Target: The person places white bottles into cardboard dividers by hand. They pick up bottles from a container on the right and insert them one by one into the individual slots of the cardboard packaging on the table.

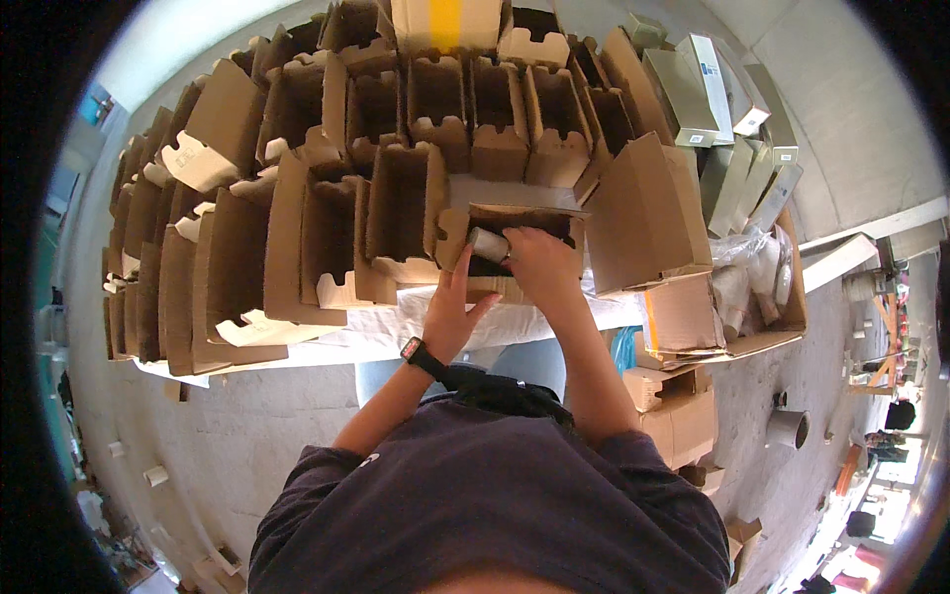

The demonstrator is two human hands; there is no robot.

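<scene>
A pale cylinder (488,244) tilted in an open cardboard box (452,232);
right hand (539,263) grips its right end; left hand (454,315), thumb spread wide from the fingers, is at the box's near-left corner.

Dark shirt (495,495) covering the torso, short sleeves (327,480) wrapping the upper arms, small pale mark (370,460) showing on the left side, black watch (413,349) with squarish face circling the left wrist (440,344), pale blue trousers (536,366) showing past the waist
</scene>
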